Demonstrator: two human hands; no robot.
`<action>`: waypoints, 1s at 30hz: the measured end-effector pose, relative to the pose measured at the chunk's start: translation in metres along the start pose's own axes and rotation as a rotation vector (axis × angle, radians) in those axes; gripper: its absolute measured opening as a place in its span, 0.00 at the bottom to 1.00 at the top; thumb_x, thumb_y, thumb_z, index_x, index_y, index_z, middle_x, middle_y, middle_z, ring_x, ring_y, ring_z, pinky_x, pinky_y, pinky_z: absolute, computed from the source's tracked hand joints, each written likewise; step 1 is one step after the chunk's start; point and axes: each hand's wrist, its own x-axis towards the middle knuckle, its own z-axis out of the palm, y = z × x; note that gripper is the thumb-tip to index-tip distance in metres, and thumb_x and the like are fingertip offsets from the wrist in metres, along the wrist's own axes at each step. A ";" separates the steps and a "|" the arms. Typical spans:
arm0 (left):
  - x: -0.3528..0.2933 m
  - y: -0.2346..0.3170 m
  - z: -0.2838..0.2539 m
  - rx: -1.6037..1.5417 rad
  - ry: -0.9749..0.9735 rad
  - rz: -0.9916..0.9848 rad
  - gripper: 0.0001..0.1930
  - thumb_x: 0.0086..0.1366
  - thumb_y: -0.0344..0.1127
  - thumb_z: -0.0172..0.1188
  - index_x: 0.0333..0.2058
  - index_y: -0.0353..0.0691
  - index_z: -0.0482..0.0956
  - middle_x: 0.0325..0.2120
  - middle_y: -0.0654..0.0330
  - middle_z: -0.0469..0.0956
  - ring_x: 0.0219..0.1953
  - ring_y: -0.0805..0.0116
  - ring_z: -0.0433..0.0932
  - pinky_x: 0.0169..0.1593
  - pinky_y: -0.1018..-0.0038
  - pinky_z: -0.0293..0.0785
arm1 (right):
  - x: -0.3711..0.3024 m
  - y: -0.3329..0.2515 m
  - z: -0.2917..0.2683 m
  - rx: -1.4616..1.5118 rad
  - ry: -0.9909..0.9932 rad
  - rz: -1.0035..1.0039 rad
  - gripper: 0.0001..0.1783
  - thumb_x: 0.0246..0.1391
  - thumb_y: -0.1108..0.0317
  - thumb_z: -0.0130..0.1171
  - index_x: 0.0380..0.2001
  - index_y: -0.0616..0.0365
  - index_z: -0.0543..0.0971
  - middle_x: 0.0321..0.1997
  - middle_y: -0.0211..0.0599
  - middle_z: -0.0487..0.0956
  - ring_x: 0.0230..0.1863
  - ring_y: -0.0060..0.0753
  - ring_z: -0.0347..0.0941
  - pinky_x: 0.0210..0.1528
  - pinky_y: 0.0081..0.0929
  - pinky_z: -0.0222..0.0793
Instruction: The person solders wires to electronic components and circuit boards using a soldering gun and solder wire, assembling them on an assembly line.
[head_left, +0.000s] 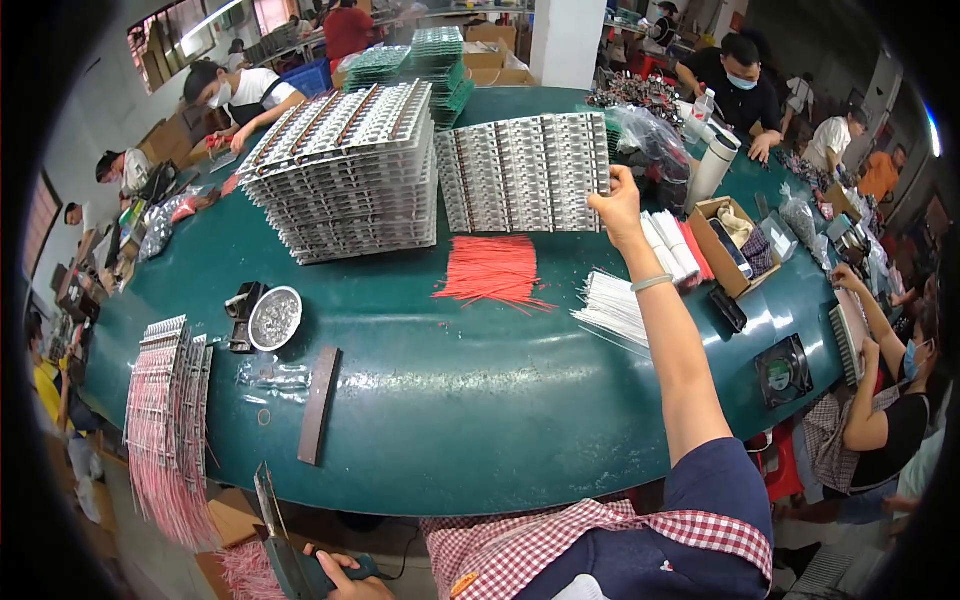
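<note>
My right hand [620, 208] reaches across the table, its fingers closed on the right edge of a pale circuit board panel [525, 175]. The panel stands tilted up beside a tall stack of similar panels [345, 165]. Below it lies a spread bunch of red wires [490, 268], with white wires [615, 308] to the right. Low at the left, my left hand [345, 580] is closed around a teal gun-shaped tool [287, 570] with a pronged metal tip. The lower part of that hand is cut off by the frame edge.
Wired panels [165, 400] hang over the left table edge. A metal bowl [275, 318] of small pieces and a dark flat bar [319, 405] lie left of centre. To the right are a cardboard box [735, 245], a white bottle [714, 168] and a black fan [783, 370]. Several people work around.
</note>
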 end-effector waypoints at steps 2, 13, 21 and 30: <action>-0.001 -0.006 -0.001 0.002 0.037 0.032 0.11 0.65 0.24 0.62 0.44 0.27 0.74 0.25 0.61 0.73 0.17 0.74 0.66 0.24 0.77 0.67 | -0.007 -0.007 -0.017 0.037 0.045 -0.019 0.31 0.38 0.89 0.61 0.50 0.64 0.68 0.43 0.41 0.81 0.41 0.29 0.79 0.43 0.26 0.76; -0.007 -0.015 -0.018 -0.100 0.116 -0.130 0.12 0.68 0.28 0.58 0.48 0.28 0.75 0.17 0.66 0.65 0.18 0.79 0.61 0.23 0.81 0.57 | -0.239 -0.062 -0.047 0.347 -0.064 0.536 0.36 0.44 0.90 0.52 0.60 0.67 0.67 0.55 0.46 0.79 0.53 0.40 0.79 0.56 0.38 0.77; -0.009 -0.021 0.006 -0.214 0.006 -0.190 0.13 0.67 0.25 0.57 0.49 0.28 0.71 0.24 0.60 0.71 0.19 0.76 0.66 0.21 0.80 0.63 | -0.344 -0.088 0.047 0.339 -0.170 0.902 0.35 0.53 0.90 0.56 0.64 0.67 0.61 0.56 0.47 0.77 0.55 0.38 0.77 0.58 0.35 0.74; -0.006 -0.033 0.032 -0.294 -0.097 -0.309 0.11 0.70 0.28 0.56 0.49 0.31 0.75 0.37 0.57 0.78 0.34 0.72 0.79 0.37 0.74 0.79 | -0.386 -0.099 0.091 0.297 -0.122 0.587 0.45 0.56 0.88 0.56 0.73 0.68 0.48 0.73 0.49 0.58 0.75 0.39 0.53 0.75 0.35 0.52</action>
